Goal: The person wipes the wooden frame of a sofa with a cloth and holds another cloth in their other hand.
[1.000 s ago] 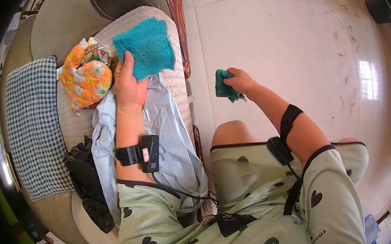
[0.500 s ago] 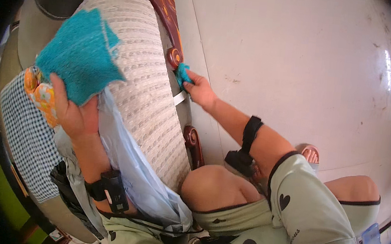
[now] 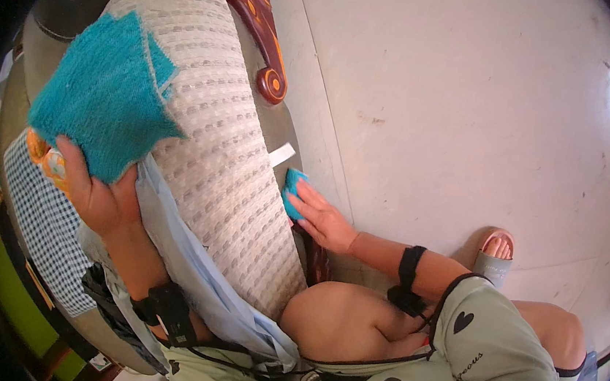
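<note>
My left hand (image 3: 95, 196) grips the lower edge of a large teal towel (image 3: 105, 94) that lies spread over a white woven cushion (image 3: 229, 176). My right hand (image 3: 321, 218) presses a small folded teal cloth (image 3: 292, 189) against the cushion's right side, low near the seat's edge. A pale blue cloth (image 3: 187, 267) hangs down beside my left forearm. Both wrists wear black straps.
A carved brown wooden armrest end (image 3: 261, 32) juts over the pale tiled floor (image 3: 475, 104). A blue checked cloth (image 3: 44, 231) and an orange patterned cloth (image 3: 51, 162) lie at the left. My sandalled foot (image 3: 496, 253) rests on the floor.
The view has swung closer to the cushion. My right hand has carried the small teal cloth from above the floor down to the cushion's side. My left hand keeps hold of the large towel.
</note>
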`<action>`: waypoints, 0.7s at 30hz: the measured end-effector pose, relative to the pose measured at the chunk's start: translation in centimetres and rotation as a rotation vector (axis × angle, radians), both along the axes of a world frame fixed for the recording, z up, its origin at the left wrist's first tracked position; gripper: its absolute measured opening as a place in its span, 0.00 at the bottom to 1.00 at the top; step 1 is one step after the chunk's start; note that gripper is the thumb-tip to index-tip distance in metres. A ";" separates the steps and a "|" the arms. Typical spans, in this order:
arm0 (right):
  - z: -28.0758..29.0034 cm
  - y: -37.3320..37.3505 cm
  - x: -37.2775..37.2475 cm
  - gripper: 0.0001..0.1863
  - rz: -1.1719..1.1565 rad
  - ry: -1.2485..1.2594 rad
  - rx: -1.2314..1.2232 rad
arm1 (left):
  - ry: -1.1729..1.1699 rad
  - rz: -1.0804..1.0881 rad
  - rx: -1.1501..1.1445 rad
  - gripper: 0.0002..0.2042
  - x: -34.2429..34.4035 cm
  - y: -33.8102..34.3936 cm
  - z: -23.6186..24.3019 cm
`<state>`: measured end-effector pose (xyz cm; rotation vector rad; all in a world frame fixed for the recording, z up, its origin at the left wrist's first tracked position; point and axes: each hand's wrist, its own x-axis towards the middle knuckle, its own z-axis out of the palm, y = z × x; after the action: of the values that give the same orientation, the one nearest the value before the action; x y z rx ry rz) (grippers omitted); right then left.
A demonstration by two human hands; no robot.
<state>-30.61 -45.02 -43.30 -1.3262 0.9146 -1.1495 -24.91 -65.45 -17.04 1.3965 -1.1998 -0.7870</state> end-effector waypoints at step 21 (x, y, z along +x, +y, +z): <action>3.2 -9.5 0.2 0.24 -0.376 -0.047 0.052 | 0.112 -0.247 0.015 0.29 3.4 0.4 0.0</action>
<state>-30.43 -54.48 -40.09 -1.1075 1.1843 -1.4256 -21.49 -65.08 -17.03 1.2131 -1.2952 -1.0336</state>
